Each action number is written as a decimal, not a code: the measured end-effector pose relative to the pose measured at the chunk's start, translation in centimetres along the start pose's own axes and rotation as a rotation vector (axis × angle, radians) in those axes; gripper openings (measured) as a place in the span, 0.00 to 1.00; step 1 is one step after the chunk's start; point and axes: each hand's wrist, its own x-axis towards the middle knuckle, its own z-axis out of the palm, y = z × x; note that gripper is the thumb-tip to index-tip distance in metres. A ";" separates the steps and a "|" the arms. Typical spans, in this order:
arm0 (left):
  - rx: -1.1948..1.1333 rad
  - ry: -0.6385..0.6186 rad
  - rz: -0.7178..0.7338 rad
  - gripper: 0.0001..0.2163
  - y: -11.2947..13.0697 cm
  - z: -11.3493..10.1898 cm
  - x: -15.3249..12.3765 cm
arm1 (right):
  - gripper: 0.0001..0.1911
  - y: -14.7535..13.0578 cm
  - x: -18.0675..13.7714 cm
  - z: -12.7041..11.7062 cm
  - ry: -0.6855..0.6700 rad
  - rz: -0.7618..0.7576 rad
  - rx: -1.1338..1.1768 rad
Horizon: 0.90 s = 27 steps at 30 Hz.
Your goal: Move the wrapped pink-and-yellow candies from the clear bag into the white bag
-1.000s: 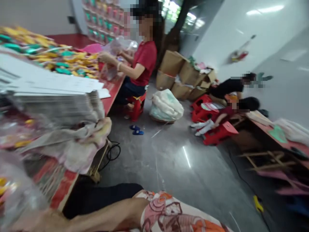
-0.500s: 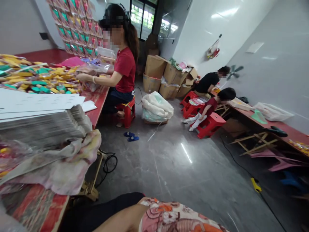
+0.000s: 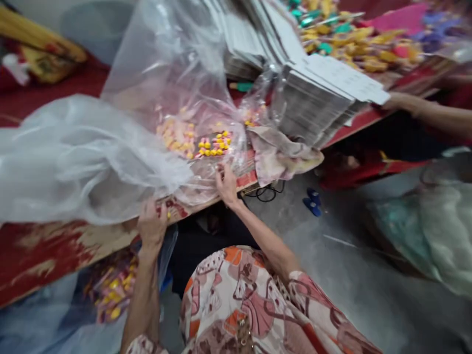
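A large clear plastic bag (image 3: 184,83) lies across the red worktable with its near edge toward me. Inside it are several small yellow-and-pink pieces (image 3: 216,144). My right hand (image 3: 226,187) is at the bag's near edge, fingers bent and pinching the film. To the left, my left hand (image 3: 152,223) is at the table edge with curled fingers, beside a cloudy plastic sheet or bag (image 3: 84,162). Blur hides what those fingers grip. A tiny yellow piece (image 3: 168,215) shows just right of them.
Stacked white-topped cards (image 3: 317,93) and a stained cloth (image 3: 283,155) sit right of the bag. Yellow and green pieces (image 3: 354,42) are heaped beyond. A co-worker's arm (image 3: 427,108) reaches in at right. Below the table, left, are more bagged pieces (image 3: 114,290). Blue slippers (image 3: 312,201) lie on the floor.
The view has swung from the room down and left to the worktable. Both my hands now show at the plastic bag; neither was visible before.
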 end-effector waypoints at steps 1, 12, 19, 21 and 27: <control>0.013 0.038 -0.051 0.11 -0.7 0.0 -0.6 | 0.18 0.5 1.0 -0.4 0.009 -0.061 -0.043; -0.114 0.086 -0.252 0.01 0.6 0.4 -3.7 | 0.13 1.5 8.9 -1.5 -0.135 -0.258 -0.531; 0.192 0.294 -0.599 0.07 -3.5 -6.5 -17.5 | 0.10 0.5 6.0 -1.8 -0.078 -0.399 -0.377; 0.236 0.298 -0.631 0.08 -4.4 -7.4 -18.4 | 0.11 0.1 3.1 -1.3 -0.117 -0.435 -0.276; -0.033 0.270 -0.436 0.13 -7.0 -2.9 -2.4 | 0.13 -0.4 -2.1 0.7 -0.239 -0.471 -0.226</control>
